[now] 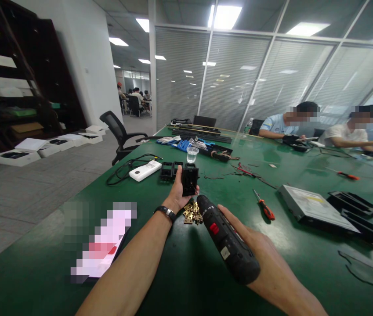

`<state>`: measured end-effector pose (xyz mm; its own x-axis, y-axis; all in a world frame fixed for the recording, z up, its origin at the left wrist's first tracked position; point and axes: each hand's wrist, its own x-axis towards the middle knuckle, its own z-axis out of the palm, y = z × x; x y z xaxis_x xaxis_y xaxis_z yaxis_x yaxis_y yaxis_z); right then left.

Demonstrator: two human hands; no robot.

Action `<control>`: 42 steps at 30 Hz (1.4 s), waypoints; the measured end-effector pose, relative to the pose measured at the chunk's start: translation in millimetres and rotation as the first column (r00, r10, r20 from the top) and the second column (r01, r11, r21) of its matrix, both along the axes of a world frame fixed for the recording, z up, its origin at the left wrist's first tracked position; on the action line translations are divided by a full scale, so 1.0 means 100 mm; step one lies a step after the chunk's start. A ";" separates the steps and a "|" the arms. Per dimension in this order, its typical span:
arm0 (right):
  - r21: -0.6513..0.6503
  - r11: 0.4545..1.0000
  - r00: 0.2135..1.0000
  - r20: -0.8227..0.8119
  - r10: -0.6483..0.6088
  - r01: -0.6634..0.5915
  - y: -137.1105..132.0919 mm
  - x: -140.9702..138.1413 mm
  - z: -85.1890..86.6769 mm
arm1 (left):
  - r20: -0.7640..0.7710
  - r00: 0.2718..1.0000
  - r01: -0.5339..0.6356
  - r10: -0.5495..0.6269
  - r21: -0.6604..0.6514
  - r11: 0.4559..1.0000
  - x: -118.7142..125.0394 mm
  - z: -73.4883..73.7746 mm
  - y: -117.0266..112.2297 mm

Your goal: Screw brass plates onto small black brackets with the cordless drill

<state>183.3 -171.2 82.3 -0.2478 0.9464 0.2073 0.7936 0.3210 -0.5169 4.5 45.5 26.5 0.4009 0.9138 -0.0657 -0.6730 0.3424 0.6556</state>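
My left hand (177, 193) is closed around a black plastic housing (190, 181), thumb along its left side, holding it above the green table. In my right hand (248, 232) is a black cordless drill (224, 239) with a red switch. Its front end points at the lower part of the housing; whether the bit touches is too small to tell. A pile of small brass-coloured metal parts (193, 213) lies below the housing. More black plastic housings (167, 171) stand just behind my left hand, beside a clear plastic cup (192, 154).
A white power bank (145, 170) with a black cable and a lit phone (107, 245) lie to the left. Rightward are a screwdriver (264, 206), a flat metal box (316, 210) and black trays (364, 219). Gloves (184, 144) lie farther back. Two people sit at the far right.
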 end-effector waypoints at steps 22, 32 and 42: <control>0.009 1.000 1.000 0.010 -0.002 0.002 -0.01 -0.02 0.02 | 0.006 1.000 0.014 -0.014 -0.026 1.000 0.00 -0.01 0.01; 0.022 1.000 1.000 0.017 -0.003 0.003 0.00 0.01 0.00 | -0.005 1.000 0.008 -0.008 -0.010 1.000 0.00 -0.02 0.02; 0.024 1.000 1.000 0.007 0.000 0.000 -0.02 -0.02 0.04 | 0.000 1.000 0.000 0.000 -0.014 1.000 0.00 -0.01 0.01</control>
